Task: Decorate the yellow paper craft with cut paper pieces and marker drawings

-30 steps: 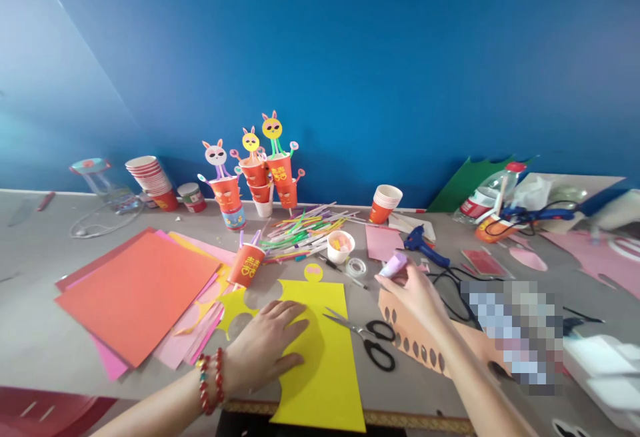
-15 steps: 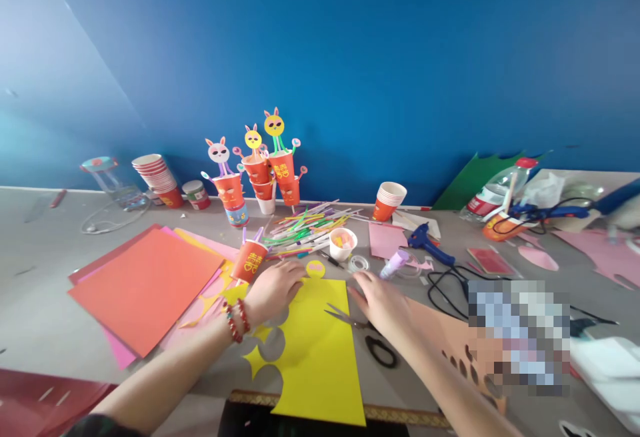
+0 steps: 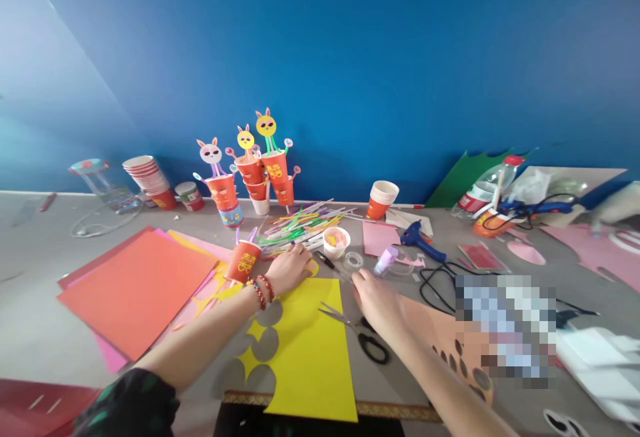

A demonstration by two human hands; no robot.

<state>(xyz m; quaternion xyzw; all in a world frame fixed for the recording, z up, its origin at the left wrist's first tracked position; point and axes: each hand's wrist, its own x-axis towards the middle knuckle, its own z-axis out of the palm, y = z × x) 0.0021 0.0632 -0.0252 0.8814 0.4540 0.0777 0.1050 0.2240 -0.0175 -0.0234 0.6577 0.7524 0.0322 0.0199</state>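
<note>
My left hand, with a red bead bracelet at the wrist, reaches over the table with its fingers bent but apart. It partly covers a small yellow paper circle above the yellow sheet. The fingers of my right hand are drawn together at the lower end of a slim dark-capped pen; their exact hold is partly hidden. Between my arms lies the yellow paper sheet, round holes cut along its left side. Open scissors with black handles rest on the sheet's right edge, below my right hand.
A white cup of paper pieces, a tape roll, a glue stick and a blue glue gun lie ahead. Loose straws and rabbit-topped cup figures stand behind. Orange sheets lie left.
My left hand has moved right, over the yellow circle. My right hand's fingers have drawn together near the pen. The view has shifted slightly right.
</note>
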